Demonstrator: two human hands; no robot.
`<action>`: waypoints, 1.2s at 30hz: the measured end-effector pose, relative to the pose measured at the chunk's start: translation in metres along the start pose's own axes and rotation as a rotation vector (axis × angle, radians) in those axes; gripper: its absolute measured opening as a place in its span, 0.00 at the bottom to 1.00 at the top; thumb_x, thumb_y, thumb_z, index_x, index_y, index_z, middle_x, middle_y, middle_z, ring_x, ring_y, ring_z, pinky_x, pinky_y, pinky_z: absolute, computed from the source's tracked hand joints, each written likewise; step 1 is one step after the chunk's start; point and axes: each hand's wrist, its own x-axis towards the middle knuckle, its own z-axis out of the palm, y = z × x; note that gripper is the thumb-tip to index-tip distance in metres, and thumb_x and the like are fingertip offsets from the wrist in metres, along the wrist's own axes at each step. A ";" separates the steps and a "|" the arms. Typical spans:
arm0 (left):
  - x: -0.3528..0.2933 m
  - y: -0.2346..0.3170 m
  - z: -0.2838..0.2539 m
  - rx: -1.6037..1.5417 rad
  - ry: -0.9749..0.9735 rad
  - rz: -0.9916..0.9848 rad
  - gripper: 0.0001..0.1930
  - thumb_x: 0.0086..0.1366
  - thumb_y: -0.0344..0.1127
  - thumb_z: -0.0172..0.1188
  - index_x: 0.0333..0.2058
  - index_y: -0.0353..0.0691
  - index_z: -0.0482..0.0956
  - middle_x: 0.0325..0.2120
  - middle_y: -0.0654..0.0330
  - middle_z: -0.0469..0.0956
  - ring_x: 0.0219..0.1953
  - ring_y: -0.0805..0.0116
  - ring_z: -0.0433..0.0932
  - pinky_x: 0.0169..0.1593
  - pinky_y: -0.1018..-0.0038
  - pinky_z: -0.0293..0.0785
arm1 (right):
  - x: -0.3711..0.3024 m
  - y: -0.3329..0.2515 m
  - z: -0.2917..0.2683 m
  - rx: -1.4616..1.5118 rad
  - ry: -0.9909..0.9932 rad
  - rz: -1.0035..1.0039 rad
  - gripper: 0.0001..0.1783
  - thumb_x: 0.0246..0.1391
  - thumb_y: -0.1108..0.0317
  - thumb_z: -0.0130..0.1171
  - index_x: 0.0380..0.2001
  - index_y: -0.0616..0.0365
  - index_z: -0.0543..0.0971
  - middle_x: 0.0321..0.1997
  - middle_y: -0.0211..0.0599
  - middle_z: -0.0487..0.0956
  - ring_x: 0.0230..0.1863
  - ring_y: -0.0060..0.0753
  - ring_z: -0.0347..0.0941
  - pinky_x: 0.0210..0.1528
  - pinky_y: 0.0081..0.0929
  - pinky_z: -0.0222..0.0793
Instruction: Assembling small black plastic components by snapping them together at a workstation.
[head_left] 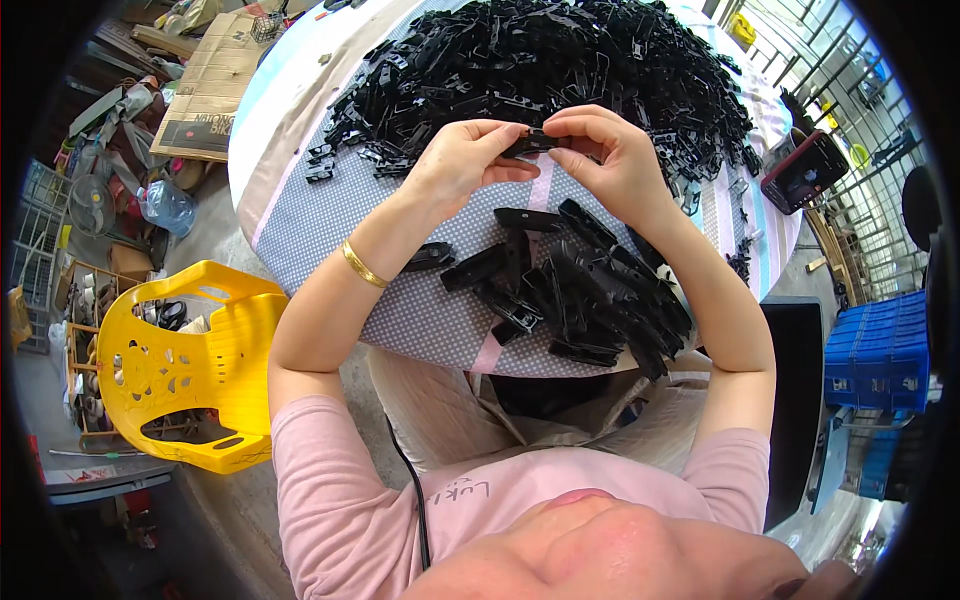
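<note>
Above the middle of the table, my left hand (462,166) and my right hand (618,168) hold a small, narrow black plastic piece (533,143) between their fingertips. Both hands are closed on it from opposite sides, and the fingers hide its ends. Just beyond my hands spreads a large heap of small black plastic pieces (540,65), many with slots and cut-outs. Closer to me, between my forearms, lies a smaller pile of longer black plastic pieces (590,285). One or two similar pieces (430,257) rest beside my left forearm.
The round table (340,220) has a patterned cloth. A phone-like device with a lit screen (805,172) stands at its right edge. A yellow plastic chair (190,365) is at my left, blue crates (878,350) at my right. Cardboard (215,80) and a water bottle (168,207) lie back left.
</note>
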 end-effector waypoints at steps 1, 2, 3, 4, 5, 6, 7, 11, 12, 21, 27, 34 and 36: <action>-0.001 0.000 0.000 -0.002 0.002 -0.001 0.15 0.64 0.34 0.48 0.41 0.26 0.70 0.33 0.51 0.75 0.34 0.61 0.78 0.38 0.74 0.78 | -0.001 0.000 0.001 -0.151 0.014 -0.074 0.13 0.45 0.79 0.56 0.37 0.65 0.76 0.40 0.36 0.75 0.42 0.24 0.72 0.44 0.20 0.69; -0.001 0.000 0.000 0.001 0.002 0.018 0.14 0.64 0.34 0.47 0.41 0.26 0.70 0.34 0.50 0.75 0.34 0.60 0.78 0.40 0.73 0.77 | 0.000 -0.002 0.001 -0.151 0.011 -0.073 0.13 0.45 0.79 0.56 0.37 0.65 0.76 0.40 0.36 0.75 0.42 0.24 0.72 0.44 0.20 0.69; -0.001 0.001 -0.001 0.004 0.003 0.037 0.14 0.64 0.33 0.47 0.41 0.25 0.70 0.36 0.49 0.74 0.35 0.58 0.78 0.41 0.72 0.77 | 0.000 -0.006 -0.002 -0.261 0.027 -0.123 0.12 0.44 0.78 0.57 0.36 0.64 0.77 0.39 0.37 0.76 0.40 0.25 0.73 0.42 0.19 0.70; -0.002 0.002 -0.001 0.003 0.006 0.037 0.14 0.64 0.33 0.47 0.41 0.25 0.70 0.36 0.49 0.74 0.35 0.58 0.78 0.41 0.72 0.77 | 0.000 -0.009 -0.002 -0.370 0.043 -0.174 0.12 0.43 0.77 0.59 0.35 0.63 0.78 0.39 0.37 0.77 0.38 0.25 0.74 0.40 0.19 0.71; -0.001 0.003 -0.001 0.013 0.006 0.027 0.14 0.64 0.33 0.46 0.42 0.25 0.70 0.37 0.48 0.74 0.35 0.57 0.78 0.41 0.71 0.77 | 0.001 -0.009 -0.002 -0.368 0.040 -0.175 0.12 0.43 0.77 0.59 0.35 0.63 0.78 0.39 0.37 0.77 0.38 0.25 0.74 0.40 0.19 0.71; -0.002 0.004 -0.001 0.022 0.005 0.016 0.14 0.64 0.32 0.46 0.42 0.25 0.70 0.38 0.48 0.73 0.36 0.57 0.78 0.41 0.71 0.77 | 0.001 -0.009 -0.001 -0.399 0.070 -0.215 0.11 0.43 0.77 0.60 0.34 0.63 0.78 0.38 0.38 0.77 0.37 0.26 0.75 0.38 0.19 0.72; -0.002 0.003 0.000 0.021 0.003 0.016 0.14 0.64 0.32 0.46 0.42 0.25 0.70 0.38 0.48 0.73 0.36 0.57 0.78 0.41 0.71 0.77 | 0.000 -0.008 -0.001 -0.433 0.104 -0.253 0.10 0.42 0.78 0.60 0.32 0.62 0.79 0.37 0.38 0.78 0.35 0.27 0.75 0.37 0.20 0.72; -0.002 0.000 0.001 -0.014 -0.003 0.031 0.14 0.65 0.32 0.45 0.42 0.25 0.69 0.38 0.47 0.73 0.37 0.57 0.77 0.43 0.71 0.77 | -0.001 -0.004 0.006 -0.469 0.096 -0.314 0.09 0.42 0.78 0.60 0.31 0.63 0.79 0.36 0.39 0.78 0.34 0.29 0.76 0.36 0.20 0.73; -0.002 -0.001 0.000 -0.031 -0.016 0.033 0.14 0.65 0.32 0.44 0.42 0.25 0.69 0.37 0.48 0.73 0.37 0.57 0.77 0.43 0.71 0.76 | -0.001 -0.005 0.007 -0.506 0.107 -0.367 0.09 0.42 0.78 0.60 0.31 0.63 0.79 0.35 0.39 0.78 0.34 0.30 0.76 0.36 0.20 0.73; -0.008 0.003 0.001 -0.017 -0.056 0.080 0.14 0.64 0.30 0.46 0.43 0.23 0.68 0.37 0.48 0.73 0.33 0.60 0.78 0.40 0.74 0.78 | 0.002 -0.003 0.005 -0.479 0.146 -0.416 0.08 0.41 0.78 0.60 0.30 0.62 0.79 0.35 0.38 0.78 0.33 0.30 0.75 0.34 0.20 0.72; -0.001 -0.002 0.001 -0.171 -0.204 0.119 0.15 0.63 0.30 0.48 0.47 0.27 0.67 0.38 0.51 0.73 0.38 0.62 0.76 0.45 0.70 0.75 | 0.001 -0.006 -0.001 -0.569 0.134 -0.561 0.12 0.34 0.77 0.61 0.29 0.58 0.80 0.35 0.33 0.79 0.34 0.33 0.71 0.35 0.24 0.69; 0.000 -0.004 -0.005 -0.301 -0.289 0.134 0.16 0.63 0.31 0.48 0.49 0.31 0.67 0.41 0.53 0.73 0.41 0.65 0.74 0.48 0.68 0.72 | 0.005 -0.002 -0.004 -0.785 0.178 -0.757 0.14 0.36 0.71 0.62 0.32 0.51 0.80 0.39 0.24 0.79 0.44 0.31 0.70 0.46 0.30 0.62; 0.003 -0.005 -0.005 -0.294 -0.292 0.141 0.16 0.63 0.31 0.48 0.49 0.31 0.67 0.41 0.53 0.73 0.42 0.64 0.74 0.48 0.68 0.72 | 0.005 -0.005 -0.006 -0.839 0.155 -0.824 0.15 0.37 0.69 0.62 0.35 0.50 0.79 0.42 0.25 0.77 0.47 0.33 0.69 0.48 0.32 0.61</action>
